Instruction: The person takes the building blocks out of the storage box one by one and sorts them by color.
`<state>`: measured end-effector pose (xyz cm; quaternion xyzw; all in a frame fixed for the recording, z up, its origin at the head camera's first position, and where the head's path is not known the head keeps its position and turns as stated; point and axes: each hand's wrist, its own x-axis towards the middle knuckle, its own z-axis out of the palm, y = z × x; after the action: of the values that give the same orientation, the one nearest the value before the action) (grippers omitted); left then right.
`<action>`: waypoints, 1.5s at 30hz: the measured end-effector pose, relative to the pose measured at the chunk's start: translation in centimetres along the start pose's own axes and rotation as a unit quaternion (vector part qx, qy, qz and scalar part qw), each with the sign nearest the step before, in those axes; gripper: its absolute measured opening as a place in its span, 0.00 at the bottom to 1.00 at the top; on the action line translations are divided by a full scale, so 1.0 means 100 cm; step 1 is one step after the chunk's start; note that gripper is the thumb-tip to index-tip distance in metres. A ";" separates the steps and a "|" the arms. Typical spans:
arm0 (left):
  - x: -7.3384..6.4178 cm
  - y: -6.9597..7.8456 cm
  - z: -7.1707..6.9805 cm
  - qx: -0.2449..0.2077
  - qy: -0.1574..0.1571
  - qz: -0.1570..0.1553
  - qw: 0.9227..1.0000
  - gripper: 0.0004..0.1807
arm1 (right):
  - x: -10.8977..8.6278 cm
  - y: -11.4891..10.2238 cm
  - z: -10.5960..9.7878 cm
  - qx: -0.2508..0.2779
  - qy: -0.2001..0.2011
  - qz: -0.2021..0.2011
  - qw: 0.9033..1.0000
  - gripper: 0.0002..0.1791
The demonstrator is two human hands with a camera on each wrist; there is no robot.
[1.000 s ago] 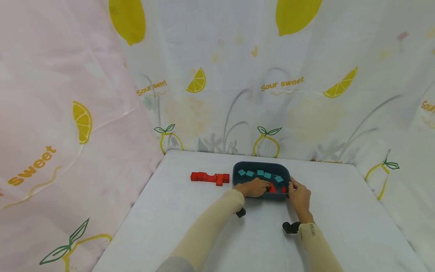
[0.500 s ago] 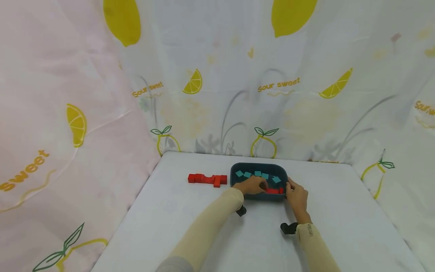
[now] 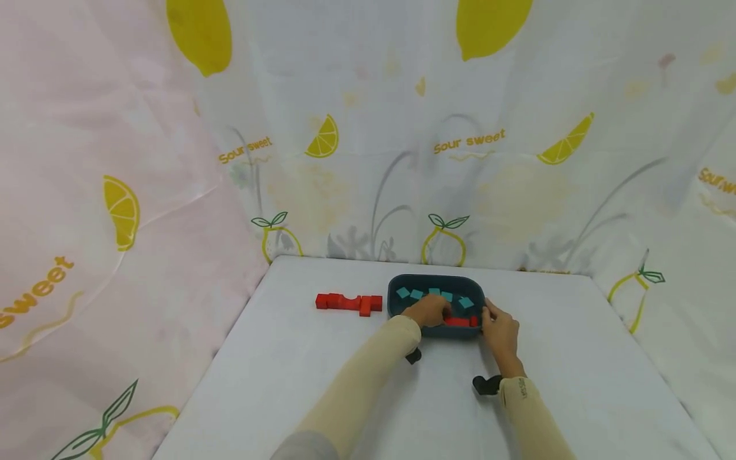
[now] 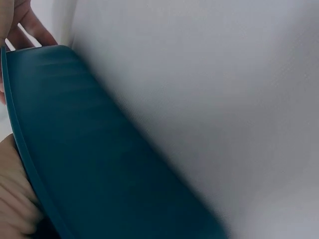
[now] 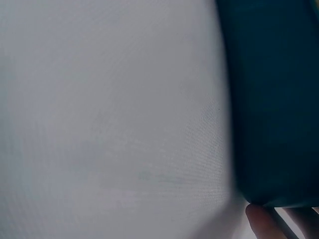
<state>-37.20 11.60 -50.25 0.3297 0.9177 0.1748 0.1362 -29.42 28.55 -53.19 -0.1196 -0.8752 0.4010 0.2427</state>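
Note:
A dark teal rectangular bin (image 3: 448,333) sits on the white table. Along its far side lie several light teal square blocks (image 3: 466,302). Near its front wall are a longer red block (image 3: 458,322) and a small upright red block (image 3: 474,321). My left hand (image 3: 428,311) reaches over the front left rim, fingers bent down at the left end of the longer red block; its fingertips are hidden, so I cannot tell whether they grip it. My right hand (image 3: 500,332) holds the bin's right end, thumb and fingers at the rim. In the right wrist view, fingertips (image 5: 261,219) touch the bin's corner.
Left of the bin, a row of joined-up red blocks (image 3: 349,302) lies on the white table (image 3: 276,364), one piece jutting toward me. A lemon-print curtain (image 3: 356,166) hangs behind the table and along its left side. Black wrist mounts (image 3: 487,384) stick out from the sleeves.
My left hand's extended finger has drawn back and bent down. The longer red block, slanted a second ago, now lies lengthwise along the front wall beside the small one. My right hand keeps its hold.

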 end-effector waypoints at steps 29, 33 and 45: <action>-0.010 -0.019 -0.010 0.009 0.074 0.063 0.995 0.13 | -0.002 -0.002 -0.001 -0.013 0.003 -0.019 1.000 0.18; -0.015 -0.029 -0.021 -0.002 0.082 0.055 0.995 0.14 | -0.003 -0.003 -0.002 -0.012 0.004 -0.022 1.000 0.18; -0.035 -0.061 -0.063 0.030 0.109 0.062 0.992 0.15 | -0.004 -0.002 -0.001 -0.021 -0.001 -0.019 1.000 0.19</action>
<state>-40.27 3.41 -46.66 0.3686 0.9098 0.1903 0.0149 -29.03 28.33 -53.08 -0.1078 -0.8857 0.3779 0.2472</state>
